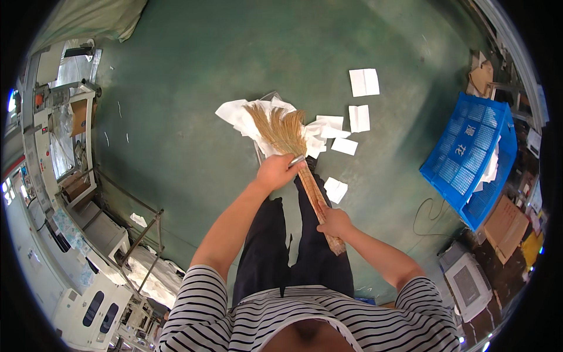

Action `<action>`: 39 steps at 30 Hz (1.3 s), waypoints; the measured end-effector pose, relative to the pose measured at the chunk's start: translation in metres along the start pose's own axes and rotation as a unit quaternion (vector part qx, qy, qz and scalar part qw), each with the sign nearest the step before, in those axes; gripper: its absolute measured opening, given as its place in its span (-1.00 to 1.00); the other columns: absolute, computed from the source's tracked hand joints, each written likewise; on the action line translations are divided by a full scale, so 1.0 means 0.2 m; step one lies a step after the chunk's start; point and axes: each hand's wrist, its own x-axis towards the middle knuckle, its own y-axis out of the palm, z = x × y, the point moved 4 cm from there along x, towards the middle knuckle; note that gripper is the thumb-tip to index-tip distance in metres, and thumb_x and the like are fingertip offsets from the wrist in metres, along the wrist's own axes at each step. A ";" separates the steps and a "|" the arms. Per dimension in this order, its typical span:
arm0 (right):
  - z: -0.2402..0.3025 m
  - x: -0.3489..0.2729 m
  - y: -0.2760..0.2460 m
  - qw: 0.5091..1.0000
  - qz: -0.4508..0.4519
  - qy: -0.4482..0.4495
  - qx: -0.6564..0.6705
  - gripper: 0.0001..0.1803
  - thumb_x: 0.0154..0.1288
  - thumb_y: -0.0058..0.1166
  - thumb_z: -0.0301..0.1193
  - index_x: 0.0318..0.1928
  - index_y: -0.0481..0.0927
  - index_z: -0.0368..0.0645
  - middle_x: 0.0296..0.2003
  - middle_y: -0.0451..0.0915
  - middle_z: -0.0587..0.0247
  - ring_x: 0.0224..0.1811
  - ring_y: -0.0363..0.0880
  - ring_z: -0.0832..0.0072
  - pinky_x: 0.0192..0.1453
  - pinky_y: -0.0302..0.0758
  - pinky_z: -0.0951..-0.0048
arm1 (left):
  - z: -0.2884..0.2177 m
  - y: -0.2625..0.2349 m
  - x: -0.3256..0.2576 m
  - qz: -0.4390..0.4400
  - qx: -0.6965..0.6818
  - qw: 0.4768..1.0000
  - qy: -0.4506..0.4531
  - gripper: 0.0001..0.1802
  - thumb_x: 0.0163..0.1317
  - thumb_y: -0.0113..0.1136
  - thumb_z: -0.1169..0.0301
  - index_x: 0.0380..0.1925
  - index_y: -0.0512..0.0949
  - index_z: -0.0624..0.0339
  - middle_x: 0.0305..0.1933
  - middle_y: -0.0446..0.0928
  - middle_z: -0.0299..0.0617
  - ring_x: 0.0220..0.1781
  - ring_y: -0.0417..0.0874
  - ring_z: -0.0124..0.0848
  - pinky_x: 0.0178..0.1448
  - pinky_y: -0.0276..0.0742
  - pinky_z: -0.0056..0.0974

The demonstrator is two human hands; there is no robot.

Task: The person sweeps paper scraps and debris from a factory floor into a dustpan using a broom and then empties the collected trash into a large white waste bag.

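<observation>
A straw broom with a bound cane handle (305,176) — left hand (277,172) clenched low near the metal ferrule, right hand (334,223) wrapped around its top end — bristles fanned over crumpled white paper sheets (246,117) beyond the fingers.

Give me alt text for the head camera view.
Seen from above, a person grips a straw broom with the left hand and right hand, its bristles on white paper scraps on a green floor.
</observation>
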 end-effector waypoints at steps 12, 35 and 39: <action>0.36 -0.81 0.54 0.993 -0.086 0.073 -0.016 -0.08 -0.24 0.20 -0.17 0.24 0.16 -0.01 -0.38 0.57 -0.03 -0.31 0.54 0.10 -0.19 0.47 0.24 | -0.33 -0.20 -1.01 0.050 0.008 0.993 0.108 -0.57 0.10 0.06 0.05 -0.61 0.40 0.23 -0.62 0.44 0.04 -0.50 0.48 0.02 -0.43 0.36 -0.02; 1.19 -1.55 2.19 0.938 -0.081 -0.122 -0.315 -0.05 -0.31 0.31 -0.25 0.22 0.18 0.00 -0.37 0.54 -0.06 -0.30 0.53 0.12 -0.18 0.47 0.23 | 0.48 -0.10 -3.80 -0.283 -0.186 0.940 -0.035 -0.60 0.16 0.01 0.10 -0.42 0.47 0.29 -0.51 0.49 0.06 -0.46 0.53 -0.12 -0.34 0.40 -0.15; 1.43 -1.65 2.48 0.890 -0.014 -0.162 -0.426 -0.02 -0.35 0.27 -0.18 0.23 0.19 0.04 -0.37 0.56 -0.05 -0.31 0.55 0.08 -0.15 0.48 0.24 | 0.65 -0.12 -4.35 -0.323 -0.221 0.918 -0.071 -0.60 0.19 -0.03 0.10 -0.43 0.46 0.29 -0.52 0.48 0.06 -0.45 0.52 -0.09 -0.34 0.39 -0.14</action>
